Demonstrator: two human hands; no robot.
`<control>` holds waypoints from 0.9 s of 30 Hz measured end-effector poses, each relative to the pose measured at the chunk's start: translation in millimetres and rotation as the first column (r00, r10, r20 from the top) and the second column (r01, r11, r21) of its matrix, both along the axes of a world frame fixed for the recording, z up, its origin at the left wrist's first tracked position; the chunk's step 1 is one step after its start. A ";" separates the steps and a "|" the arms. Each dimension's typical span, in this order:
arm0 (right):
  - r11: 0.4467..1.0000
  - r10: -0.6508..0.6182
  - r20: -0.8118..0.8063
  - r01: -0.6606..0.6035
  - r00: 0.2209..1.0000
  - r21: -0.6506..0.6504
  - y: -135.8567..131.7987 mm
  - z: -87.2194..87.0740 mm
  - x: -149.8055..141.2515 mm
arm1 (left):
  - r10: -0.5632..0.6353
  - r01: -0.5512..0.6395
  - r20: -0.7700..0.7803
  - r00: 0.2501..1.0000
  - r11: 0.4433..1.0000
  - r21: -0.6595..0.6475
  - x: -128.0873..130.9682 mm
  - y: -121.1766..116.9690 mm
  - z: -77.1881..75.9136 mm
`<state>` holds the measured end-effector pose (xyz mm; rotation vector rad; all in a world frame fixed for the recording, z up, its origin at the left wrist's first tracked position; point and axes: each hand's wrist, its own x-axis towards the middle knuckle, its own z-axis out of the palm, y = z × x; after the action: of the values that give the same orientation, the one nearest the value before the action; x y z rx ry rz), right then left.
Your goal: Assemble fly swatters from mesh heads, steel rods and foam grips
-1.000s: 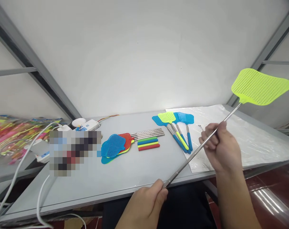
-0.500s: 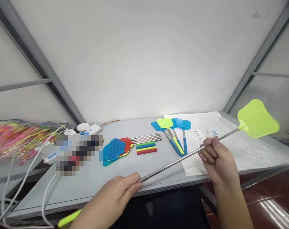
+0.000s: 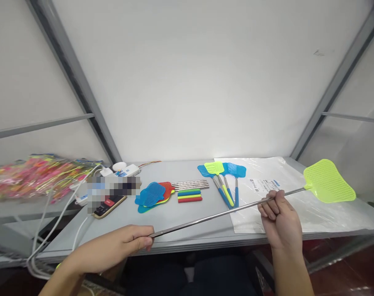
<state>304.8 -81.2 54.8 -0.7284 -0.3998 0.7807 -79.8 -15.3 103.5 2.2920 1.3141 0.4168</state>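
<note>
I hold a long telescopic fly swatter across the table front. Its steel rod [image 3: 211, 214] runs from my left hand [image 3: 119, 246], closed round the handle end, up to my right hand [image 3: 279, 218], which pinches the rod near the far end. The yellow-green mesh head [image 3: 328, 181] hangs beyond my right hand, above a clear plastic bag [image 3: 316, 205]. On the grey table [image 3: 187, 236] lie three assembled swatters [image 3: 225, 181], a stack of loose mesh heads [image 3: 153, 194], several steel rods [image 3: 190, 184] and coloured handle grips [image 3: 189, 195].
A phone [image 3: 108, 204], a power strip [image 3: 125, 170] and white cables [image 3: 51, 222] sit at the table's left. A bag of bright coloured items [image 3: 35, 176] lies on the left shelf. Grey metal frame bars rise on both sides against the white wall.
The swatter rod has grown longer as my left hand drew left and down. The mesh head dropped from high right to just above the plastic bag.
</note>
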 end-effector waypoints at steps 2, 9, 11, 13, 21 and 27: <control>1.000 0.004 0.016 -0.004 1.000 -0.023 3.2 -6.3 -10.3 | -0.116 0.100 -0.071 0.991 0.975 -0.200 0.4 -7.3 1.6; 0.895 0.444 0.201 -0.419 0.873 -0.154 -0.9 -20.7 -85.8 | -0.221 0.207 -0.046 0.974 0.956 -0.206 44.4 -18.0 -1.8; 0.895 0.446 0.247 -0.421 0.860 -0.149 -1.4 -21.0 -97.1 | -0.211 0.203 -0.065 0.975 0.972 -0.118 54.4 -21.6 -7.9; 0.914 0.405 0.275 -0.382 0.872 -0.137 -1.8 -19.5 -95.3 | -0.180 0.179 -0.114 0.977 0.984 -0.023 57.6 -25.9 -13.2; 0.975 0.213 0.181 -0.198 0.960 -0.099 -24.6 -9.6 -43.3 | -0.165 0.230 -0.290 0.943 0.951 0.208 32.1 -37.4 -29.2; 0.989 0.120 0.122 -0.108 0.985 -0.098 -40.9 -6.7 -28.4 | -0.086 0.281 -0.388 0.918 0.831 0.481 31.0 -41.1 -33.5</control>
<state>276.4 -122.0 48.1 -0.8493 -0.5273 0.8673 -48.8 -56.3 70.0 3.0521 1.2186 0.3409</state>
